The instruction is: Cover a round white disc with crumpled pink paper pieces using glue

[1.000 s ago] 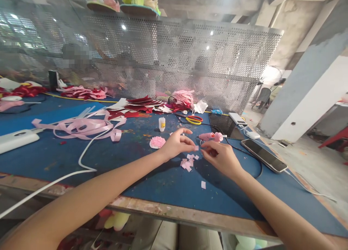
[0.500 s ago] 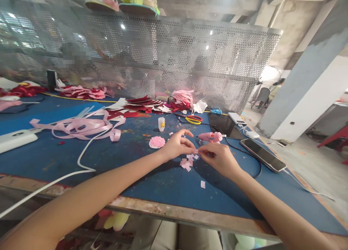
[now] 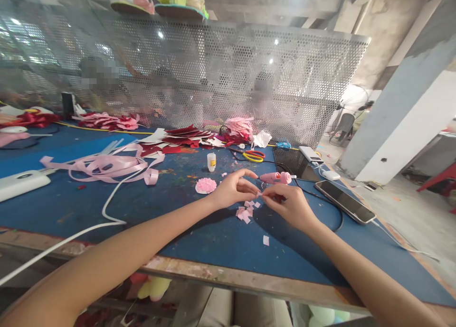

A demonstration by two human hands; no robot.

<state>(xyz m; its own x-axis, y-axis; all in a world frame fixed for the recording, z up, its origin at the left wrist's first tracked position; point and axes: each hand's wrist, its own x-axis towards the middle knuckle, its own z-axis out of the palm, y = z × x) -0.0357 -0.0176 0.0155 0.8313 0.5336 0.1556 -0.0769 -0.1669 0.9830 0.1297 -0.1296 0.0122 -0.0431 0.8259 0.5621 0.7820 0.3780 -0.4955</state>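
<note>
The left hand (image 3: pixel 233 190) grasps one edge of a small, thin pale-pink piece (image 3: pixel 259 193) between thumb and fingertips; its other fingers are loosely curved. The right hand (image 3: pixel 290 204) pinches the same piece from the opposite side. The piece is held above the table, partly covered by the fingers; its exact fold cannot be told.

Step in hand, as judged: two-handed shaping or folding of this single piece. The next move appears to call for a light, even pinch, so that the piece neither slips nor springs flat.

Just below the fingertips lies a loose heap of pale-pink cut squares (image 3: pixel 245 214); one separate pale-pink square (image 3: pixel 266 241) lies nearer the table edge. Beyond the right hand rests a pink glue gun (image 3: pixel 272 177), untouched. Left of the left hand sits a rounded, pink ruffled cluster on a white base (image 3: pixel 205 185), with a small translucent bottle with a yellow label (image 3: pixel 211 162) standing behind it. Farther left lies a tangled pink satin ribbon (image 3: pixel 107 165).
</note>
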